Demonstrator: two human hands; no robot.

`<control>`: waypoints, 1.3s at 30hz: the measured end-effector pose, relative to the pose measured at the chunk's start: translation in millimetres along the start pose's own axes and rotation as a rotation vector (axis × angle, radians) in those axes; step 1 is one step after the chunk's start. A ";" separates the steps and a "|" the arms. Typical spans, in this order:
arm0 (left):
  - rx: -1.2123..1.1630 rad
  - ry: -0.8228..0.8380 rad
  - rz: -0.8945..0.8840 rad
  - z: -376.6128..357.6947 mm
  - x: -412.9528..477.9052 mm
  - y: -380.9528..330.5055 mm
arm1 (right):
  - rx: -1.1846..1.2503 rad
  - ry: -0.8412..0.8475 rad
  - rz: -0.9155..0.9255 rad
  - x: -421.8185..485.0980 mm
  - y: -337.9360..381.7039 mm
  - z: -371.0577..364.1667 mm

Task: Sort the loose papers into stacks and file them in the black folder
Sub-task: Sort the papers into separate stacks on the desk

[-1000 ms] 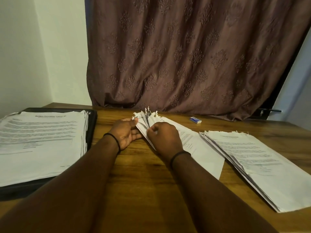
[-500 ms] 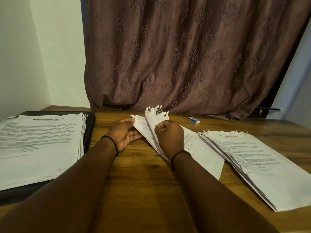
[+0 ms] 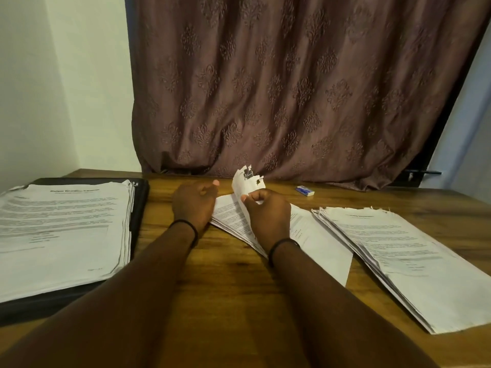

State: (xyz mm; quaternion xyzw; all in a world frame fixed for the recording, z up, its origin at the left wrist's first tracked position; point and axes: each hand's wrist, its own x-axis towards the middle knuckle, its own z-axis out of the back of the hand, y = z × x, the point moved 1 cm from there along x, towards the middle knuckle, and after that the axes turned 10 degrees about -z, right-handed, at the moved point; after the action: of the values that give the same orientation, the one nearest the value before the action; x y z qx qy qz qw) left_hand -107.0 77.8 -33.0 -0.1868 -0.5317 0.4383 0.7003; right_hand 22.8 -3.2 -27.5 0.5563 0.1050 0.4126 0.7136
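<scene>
A black folder (image 3: 139, 208) lies open at the left with a thick stack of printed sheets (image 3: 63, 229) on it. In the middle of the wooden table lies a small pile of papers (image 3: 318, 235). My right hand (image 3: 268, 213) pinches the torn top corner of its upper sheet (image 3: 245, 185) and holds it lifted and curled. My left hand (image 3: 194, 203) rests on the pile's left edge, fingers loosely bent. A third stack of papers (image 3: 398, 251) lies at the right.
A small blue and white eraser (image 3: 305, 190) lies on the table (image 3: 225, 282) near the brown curtain (image 3: 292, 88). A pale wall stands behind the folder at the left.
My right hand has peeled the top sheet's torn corner up and away from the pile. My left hand has let go of the corner and now lies on the pile's edge.
</scene>
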 end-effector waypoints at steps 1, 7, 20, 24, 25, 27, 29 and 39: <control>0.004 0.044 0.003 0.3 -1.7 -6.4 | 0.017 0.004 0.029 -1.2 0.9 0.6; -0.199 0.245 0.198 -16.1 -6.6 -17.5 | 0.061 0.067 0.078 -4.6 0.6 2.0; -0.566 0.183 0.337 -11.7 -4.7 -11.4 | 0.206 0.110 -0.135 6.2 -7.9 0.3; -0.602 0.244 0.368 -12.7 -2.1 -7.7 | 0.052 0.103 -0.178 9.6 -8.3 1.7; -0.567 0.243 0.368 -14.8 -1.0 -5.7 | 0.027 0.107 -0.177 9.6 -7.9 0.9; -0.506 0.198 0.383 -20.0 -0.4 -2.8 | 0.009 0.069 -0.159 7.0 -4.8 1.3; -0.461 0.098 0.376 -23.6 0.0 -2.7 | -0.026 -0.069 -0.069 6.0 0.2 8.8; -0.221 -0.438 0.060 31.3 13.4 -63.5 | -0.400 -0.516 0.660 0.2 14.3 20.8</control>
State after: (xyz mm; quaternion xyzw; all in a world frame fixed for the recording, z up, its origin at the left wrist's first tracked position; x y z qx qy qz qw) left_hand -108.4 47.6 32.5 -0.1785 -0.7097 0.4279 0.5305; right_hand 28.8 -17.1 -7.3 0.4959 -0.3402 0.4778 0.6403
